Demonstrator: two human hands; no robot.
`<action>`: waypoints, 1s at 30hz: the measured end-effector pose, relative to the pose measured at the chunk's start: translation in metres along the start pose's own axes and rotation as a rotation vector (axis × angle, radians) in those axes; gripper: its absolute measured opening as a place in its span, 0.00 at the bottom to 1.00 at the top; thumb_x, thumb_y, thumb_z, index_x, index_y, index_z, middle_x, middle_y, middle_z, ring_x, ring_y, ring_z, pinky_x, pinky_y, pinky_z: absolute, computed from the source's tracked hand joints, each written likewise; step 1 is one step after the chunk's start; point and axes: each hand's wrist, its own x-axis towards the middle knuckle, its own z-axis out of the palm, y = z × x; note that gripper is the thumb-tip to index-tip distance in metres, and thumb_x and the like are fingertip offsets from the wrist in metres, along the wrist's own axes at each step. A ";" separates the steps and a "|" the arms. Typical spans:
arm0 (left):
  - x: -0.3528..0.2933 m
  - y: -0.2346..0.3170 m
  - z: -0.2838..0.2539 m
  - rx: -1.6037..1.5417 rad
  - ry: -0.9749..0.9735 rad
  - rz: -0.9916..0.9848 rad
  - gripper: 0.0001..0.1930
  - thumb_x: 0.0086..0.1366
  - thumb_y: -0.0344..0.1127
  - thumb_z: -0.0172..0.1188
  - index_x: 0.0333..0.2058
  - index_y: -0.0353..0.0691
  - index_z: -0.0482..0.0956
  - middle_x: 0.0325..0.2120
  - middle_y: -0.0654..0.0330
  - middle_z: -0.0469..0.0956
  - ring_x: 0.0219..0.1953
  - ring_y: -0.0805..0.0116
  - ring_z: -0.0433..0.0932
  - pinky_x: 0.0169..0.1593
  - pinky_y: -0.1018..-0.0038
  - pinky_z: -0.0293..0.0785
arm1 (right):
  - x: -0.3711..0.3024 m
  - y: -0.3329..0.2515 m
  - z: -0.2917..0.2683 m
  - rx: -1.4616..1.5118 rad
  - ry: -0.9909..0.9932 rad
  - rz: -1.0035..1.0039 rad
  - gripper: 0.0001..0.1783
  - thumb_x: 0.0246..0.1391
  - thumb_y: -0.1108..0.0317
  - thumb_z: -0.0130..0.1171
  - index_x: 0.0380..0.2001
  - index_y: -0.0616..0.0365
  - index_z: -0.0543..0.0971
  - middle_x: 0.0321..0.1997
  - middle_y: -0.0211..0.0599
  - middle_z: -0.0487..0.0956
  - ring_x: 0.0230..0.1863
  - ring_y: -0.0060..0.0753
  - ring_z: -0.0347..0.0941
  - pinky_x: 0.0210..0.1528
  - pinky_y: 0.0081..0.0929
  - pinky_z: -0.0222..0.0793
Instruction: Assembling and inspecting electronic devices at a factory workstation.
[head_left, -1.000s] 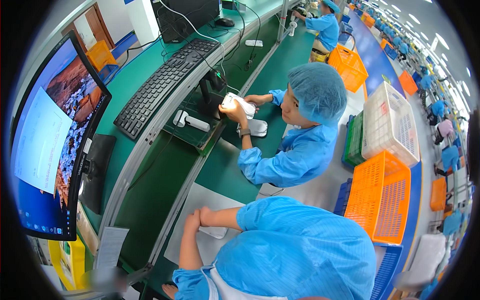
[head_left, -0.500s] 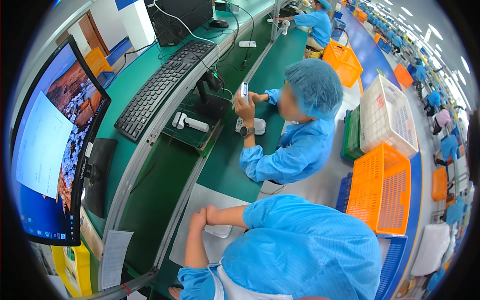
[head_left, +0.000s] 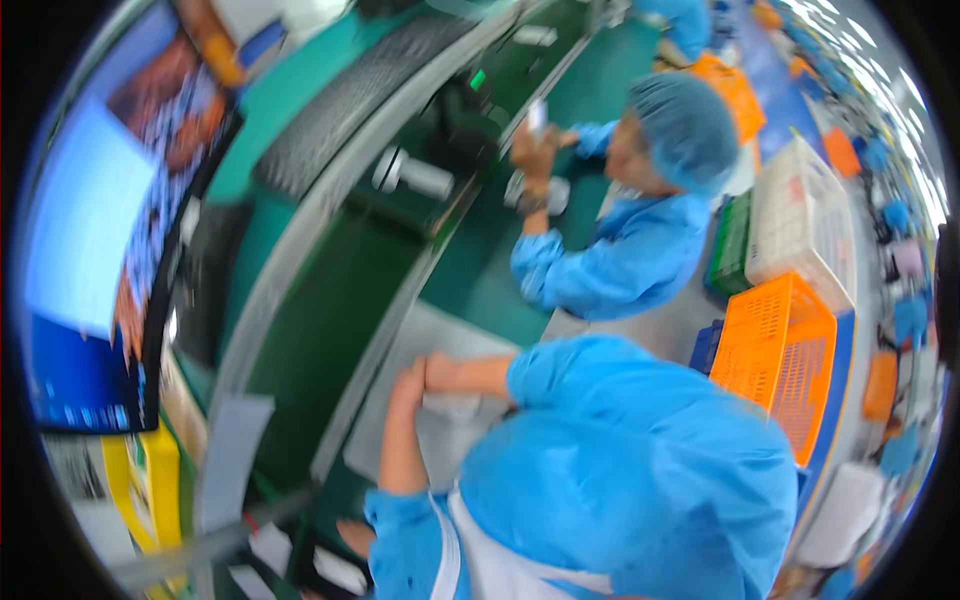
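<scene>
My left hand and my right hand are closed and pressed against each other above a pale grey mat. The inside of both is hidden, so what they hold, if anything, does not show. Below my right wrist lies a white object, partly covered by the forearm and too blurred to name. Farther along the bench, a co-worker in a blue hair cover and blue coat holds up a small white handheld device. Beside that person's wrist a white device rests on the green bench.
To the left stand a lit monitor and a black keyboard on a raised green shelf. A white scanner-like device sits below it. Orange, white and green crates are stacked at the right.
The view has tilted and blurred, so the bench and co-worker appear higher and farther right. More of the area near the lower edge shows. My hands stay together.
</scene>
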 end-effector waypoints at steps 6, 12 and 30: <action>0.013 -0.044 0.035 -0.250 0.148 0.037 0.38 0.59 0.63 0.41 0.39 0.25 0.76 0.40 0.33 0.74 0.47 0.40 0.72 0.51 0.57 0.66 | -0.020 -0.050 -0.112 -0.246 -0.442 -0.039 0.13 0.51 0.60 0.48 0.35 0.47 0.80 0.40 0.40 0.80 0.41 0.42 0.77 0.40 0.40 0.73; -0.023 -0.035 0.038 -0.614 0.201 0.015 0.23 0.57 0.48 0.47 0.40 0.32 0.75 0.30 0.46 0.77 0.27 0.54 0.77 0.30 0.64 0.74 | -0.031 -0.065 -0.143 -0.346 -0.526 -0.010 0.13 0.51 0.57 0.49 0.36 0.44 0.80 0.39 0.33 0.81 0.39 0.38 0.78 0.39 0.35 0.73; -0.015 -0.084 0.092 -0.329 0.648 -0.087 0.41 0.44 0.39 0.65 0.55 0.27 0.57 0.46 0.35 0.67 0.52 0.45 0.67 0.54 0.62 0.66 | -0.114 -0.056 -0.167 0.083 -0.285 -0.066 0.31 0.45 0.62 0.54 0.55 0.57 0.67 0.40 0.50 0.73 0.42 0.48 0.73 0.42 0.42 0.70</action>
